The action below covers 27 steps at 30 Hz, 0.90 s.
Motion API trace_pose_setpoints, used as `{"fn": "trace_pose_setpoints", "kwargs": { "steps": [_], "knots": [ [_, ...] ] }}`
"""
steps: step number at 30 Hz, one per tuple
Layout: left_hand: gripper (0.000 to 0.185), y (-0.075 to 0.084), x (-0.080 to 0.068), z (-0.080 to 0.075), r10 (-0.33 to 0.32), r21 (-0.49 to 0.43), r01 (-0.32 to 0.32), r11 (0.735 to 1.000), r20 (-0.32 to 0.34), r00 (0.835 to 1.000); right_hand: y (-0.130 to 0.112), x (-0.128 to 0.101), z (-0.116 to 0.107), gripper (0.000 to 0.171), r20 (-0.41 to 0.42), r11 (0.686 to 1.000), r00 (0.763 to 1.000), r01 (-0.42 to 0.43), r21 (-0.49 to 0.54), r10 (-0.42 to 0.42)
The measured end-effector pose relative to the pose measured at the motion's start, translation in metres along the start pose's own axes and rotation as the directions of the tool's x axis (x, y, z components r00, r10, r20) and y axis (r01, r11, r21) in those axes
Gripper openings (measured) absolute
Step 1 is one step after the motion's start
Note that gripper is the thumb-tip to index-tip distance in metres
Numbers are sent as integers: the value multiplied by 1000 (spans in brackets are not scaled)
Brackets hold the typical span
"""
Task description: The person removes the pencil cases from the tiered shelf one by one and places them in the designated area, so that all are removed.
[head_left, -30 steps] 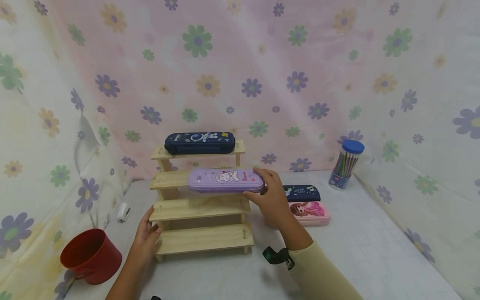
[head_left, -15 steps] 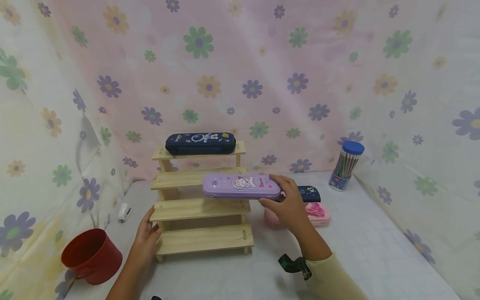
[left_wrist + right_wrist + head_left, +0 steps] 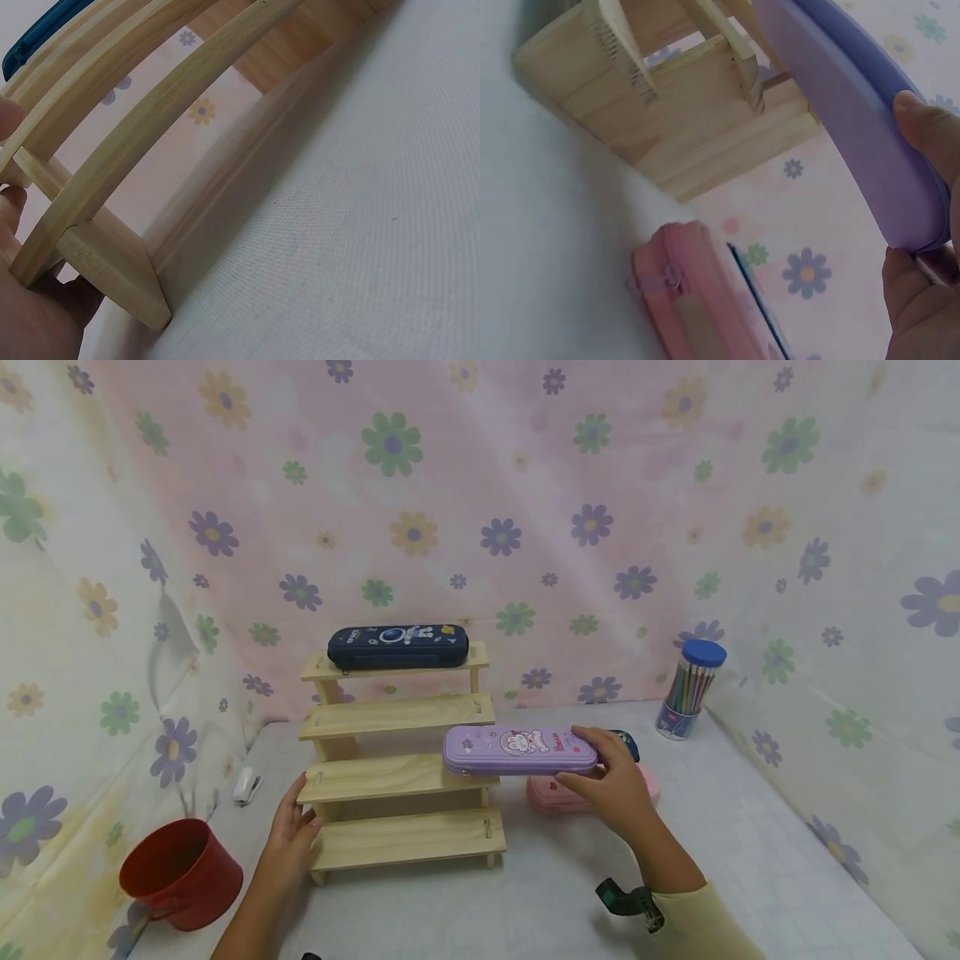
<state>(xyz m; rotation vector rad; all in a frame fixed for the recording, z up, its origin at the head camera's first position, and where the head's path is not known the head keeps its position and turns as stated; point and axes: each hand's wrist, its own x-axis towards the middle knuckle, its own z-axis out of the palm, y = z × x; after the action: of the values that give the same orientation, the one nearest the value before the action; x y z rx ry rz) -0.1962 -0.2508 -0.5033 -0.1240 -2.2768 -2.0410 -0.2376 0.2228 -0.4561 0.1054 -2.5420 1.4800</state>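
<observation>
My right hand (image 3: 618,789) pinches the right end of a purple pencil case (image 3: 517,753) with a cartoon figure on its lid, thumb and fingers on opposite faces. The case is held up, its left part overlapping the third tier of a stepped wooden stand (image 3: 405,837) in the head view. At the stand's left side, my left hand (image 3: 287,837) grips the ends of the lower tiers. A navy space-themed pencil case (image 3: 397,647) lies on the top tier. Right of the stand, a pink pencil case (image 3: 551,795) and another navy case (image 3: 628,743) lie partly hidden behind my right hand.
A red bucket (image 3: 180,881) stands at the front left, with a small white stapler-like object (image 3: 246,786) behind it. At the back right is a blue-lidded tub of pencils (image 3: 688,689). Flowered cloth (image 3: 502,460) encloses the table's back and sides.
My right hand has carried the purple pencil case rightward and down, from before the second tier to near the stand's right edge. My left hand keeps its place on the stand.
</observation>
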Motion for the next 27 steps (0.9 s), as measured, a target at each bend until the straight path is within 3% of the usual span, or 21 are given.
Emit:
{"fn": "trace_pose_setpoints", "kwargs": {
  "steps": [9, 18, 27],
  "knots": [
    [72, 4, 3, 0, 26, 0, -26, 1000, -4, 1000, 28, -11, -25, 80, 10, 996, 998, -65, -53, 65],
    [72, 2, 0, 1, -32, -76, 33, 997, 10, 999, 45, -22, -50, 86, 23, 989, 992, -121, -86, 124],
    [73, 3, 0, 2, -55, -42, 55, 998, -2, 998, 64, -34, -71, 88, 53, 986, 990, -121, -112, 127]
  ]
}}
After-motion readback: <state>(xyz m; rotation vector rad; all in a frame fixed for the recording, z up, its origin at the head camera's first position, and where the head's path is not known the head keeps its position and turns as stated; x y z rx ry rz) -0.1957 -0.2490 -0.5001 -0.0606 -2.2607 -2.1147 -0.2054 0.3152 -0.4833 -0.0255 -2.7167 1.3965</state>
